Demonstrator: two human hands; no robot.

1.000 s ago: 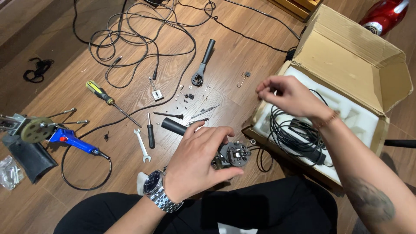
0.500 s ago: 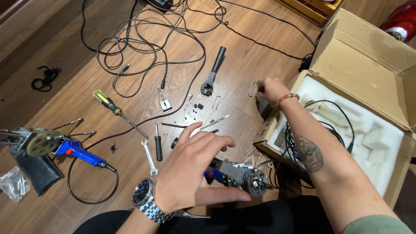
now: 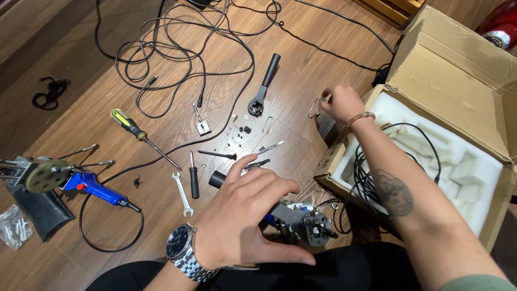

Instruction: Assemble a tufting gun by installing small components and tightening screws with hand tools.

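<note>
My left hand (image 3: 239, 215), with a steel watch on the wrist, hovers with fingers spread just above the wooden floor. Its thumb points at a small grey and blue motor mechanism (image 3: 309, 225) lying by my lap; the hand holds nothing. My right hand (image 3: 340, 102) reaches out to the floor beside the cardboard box (image 3: 447, 81). Its fingertips pinch a thin wire clip (image 3: 314, 110). Small screws and metal bits (image 3: 239, 134) lie scattered between the two hands, near a short black cylinder (image 3: 216, 179).
A yellow and black screwdriver (image 3: 137, 132), a small black screwdriver (image 3: 194, 177), a wrench (image 3: 182, 194) and a black handle part (image 3: 264, 86) lie on the floor. A blue-handled tool (image 3: 94, 186) sits at the left. Black cables (image 3: 177, 48) loop at the top. White foam (image 3: 468, 172) lines the box.
My right hand left the box and reached out to the floor by its corner. My left hand let go of the mechanism, lifted and spread its fingers.
</note>
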